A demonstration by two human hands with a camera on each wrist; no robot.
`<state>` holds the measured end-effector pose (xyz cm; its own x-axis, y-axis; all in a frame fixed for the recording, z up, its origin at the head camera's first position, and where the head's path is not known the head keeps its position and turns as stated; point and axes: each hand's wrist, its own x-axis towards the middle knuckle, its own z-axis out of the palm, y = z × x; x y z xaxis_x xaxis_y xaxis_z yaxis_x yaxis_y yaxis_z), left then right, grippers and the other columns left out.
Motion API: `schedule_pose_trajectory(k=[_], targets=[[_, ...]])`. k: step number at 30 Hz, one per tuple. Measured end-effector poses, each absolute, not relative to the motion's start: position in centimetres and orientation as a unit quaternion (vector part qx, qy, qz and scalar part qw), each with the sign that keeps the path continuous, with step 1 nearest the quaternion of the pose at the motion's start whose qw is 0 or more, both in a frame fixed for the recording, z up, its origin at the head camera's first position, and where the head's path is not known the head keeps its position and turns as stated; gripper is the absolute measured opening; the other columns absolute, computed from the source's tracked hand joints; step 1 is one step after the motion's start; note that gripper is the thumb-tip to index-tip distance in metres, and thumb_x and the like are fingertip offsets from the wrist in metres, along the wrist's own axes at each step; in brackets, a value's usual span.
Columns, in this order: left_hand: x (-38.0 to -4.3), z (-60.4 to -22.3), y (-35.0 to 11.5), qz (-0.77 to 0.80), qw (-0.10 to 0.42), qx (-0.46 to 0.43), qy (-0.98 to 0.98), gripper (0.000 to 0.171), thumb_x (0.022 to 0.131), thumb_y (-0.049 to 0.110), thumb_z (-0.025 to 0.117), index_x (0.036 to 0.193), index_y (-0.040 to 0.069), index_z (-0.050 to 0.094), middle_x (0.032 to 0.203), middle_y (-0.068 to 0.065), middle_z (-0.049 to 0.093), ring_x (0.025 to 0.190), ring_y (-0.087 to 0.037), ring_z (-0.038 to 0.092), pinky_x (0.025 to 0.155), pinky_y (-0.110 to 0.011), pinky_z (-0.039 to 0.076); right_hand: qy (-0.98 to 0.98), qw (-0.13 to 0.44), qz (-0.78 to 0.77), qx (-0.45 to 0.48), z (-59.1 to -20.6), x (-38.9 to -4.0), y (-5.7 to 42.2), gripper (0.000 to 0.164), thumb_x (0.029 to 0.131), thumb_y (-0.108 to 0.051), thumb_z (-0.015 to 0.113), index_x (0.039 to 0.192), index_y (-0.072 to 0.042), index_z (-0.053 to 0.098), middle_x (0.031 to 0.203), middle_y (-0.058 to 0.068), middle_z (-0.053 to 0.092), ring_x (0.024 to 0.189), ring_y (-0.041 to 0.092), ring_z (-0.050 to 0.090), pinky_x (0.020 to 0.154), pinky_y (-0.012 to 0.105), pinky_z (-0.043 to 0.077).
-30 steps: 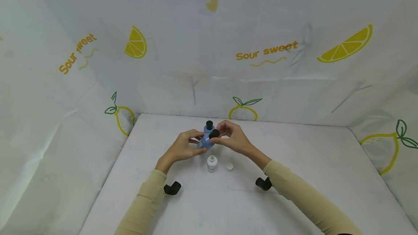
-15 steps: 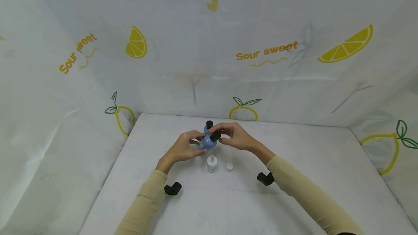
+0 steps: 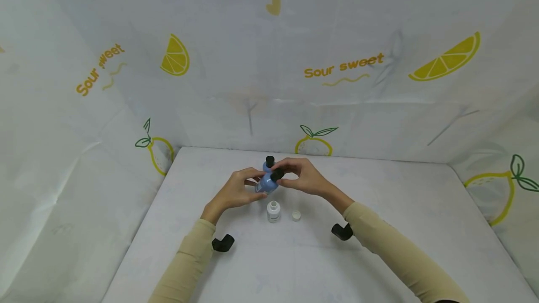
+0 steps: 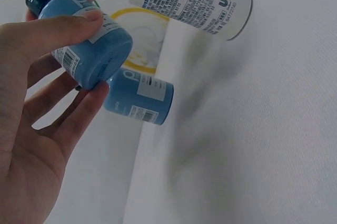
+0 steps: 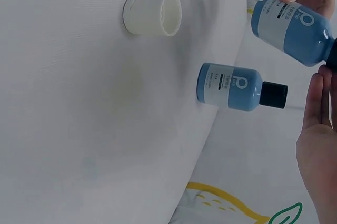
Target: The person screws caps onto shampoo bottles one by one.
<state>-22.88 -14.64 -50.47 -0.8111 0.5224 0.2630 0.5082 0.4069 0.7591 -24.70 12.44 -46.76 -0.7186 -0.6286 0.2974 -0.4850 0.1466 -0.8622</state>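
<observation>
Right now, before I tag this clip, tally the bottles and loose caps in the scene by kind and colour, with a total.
Blue bottles: 2 (one in the left hand, one standing on the table)
Uncapped white Dove bottle: 1
Loose white cap: 1
Total: 4

White backdrop point(image 3: 236, 50), yellow lemon prints point(image 3: 447, 60), orange "Sour sweet" lettering point(image 3: 344, 65); white tabletop point(image 3: 421, 209) below, creased cloth, muted light.
</observation>
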Motion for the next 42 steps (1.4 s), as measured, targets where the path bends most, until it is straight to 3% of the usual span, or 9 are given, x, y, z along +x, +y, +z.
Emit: schedule_pose_trajectory(k=[18, 28, 38, 42], targets=[[-22.8, -50.5, -14.5, 0.443, 0.001, 0.303, 0.844, 0.056, 0.086, 0.012, 0.092, 0.137, 0.001, 0.072, 0.124, -0.013, 0.076, 0.111, -0.03, 0.076, 0.096, -0.033, 0.068, 0.806, 0.003, -0.528, -0.269, -47.9, -24.0, 10.9, 0.028, 0.09, -0.009, 0.088, 0.108, -0.004, 0.068, 0.103, 0.01, 0.07, 0.094, 0.011, 0.068, 0.09, 0.02, 0.061], [-23.0, -50.3, -14.4, 0.44, 0.004, 0.301, 0.846, 0.056, 0.086, 0.012, 0.092, 0.137, 0.0, 0.071, 0.125, -0.014, 0.076, 0.113, -0.03, 0.076, 0.097, -0.033, 0.068, 0.806, -0.002, -0.528, -0.268, -47.5, -23.8, 10.8, 0.028, 0.09, -0.009, 0.088, 0.107, -0.004, 0.067, 0.102, 0.011, 0.069, 0.093, 0.013, 0.068, 0.091, 0.04, 0.065], [-23.0, -50.3, -14.4, 0.445, 0.01, 0.299, 0.844, 0.057, 0.086, 0.012, 0.092, 0.137, 0.001, 0.071, 0.125, -0.014, 0.076, 0.113, -0.032, 0.076, 0.097, -0.033, 0.068, 0.805, 0.002, -0.529, -0.268, -47.4, -23.6, 11.0, 0.031, 0.09, -0.013, 0.089, 0.11, -0.004, 0.066, 0.105, 0.01, 0.07, 0.094, 0.013, 0.069, 0.093, 0.037, 0.065], [-23.0, -50.5, -14.5, 0.448, 0.01, 0.298, 0.843, 0.056, 0.086, 0.011, 0.092, 0.136, 0.001, 0.072, 0.125, -0.014, 0.076, 0.113, -0.032, 0.076, 0.096, -0.032, 0.068, 0.802, 0.023, -0.529, -0.275, -47.3, -23.6, 11.3, 0.039, 0.092, -0.014, 0.088, 0.121, -0.001, 0.066, 0.116, 0.014, 0.071, 0.105, 0.017, 0.071, 0.101, 0.027, 0.062]])
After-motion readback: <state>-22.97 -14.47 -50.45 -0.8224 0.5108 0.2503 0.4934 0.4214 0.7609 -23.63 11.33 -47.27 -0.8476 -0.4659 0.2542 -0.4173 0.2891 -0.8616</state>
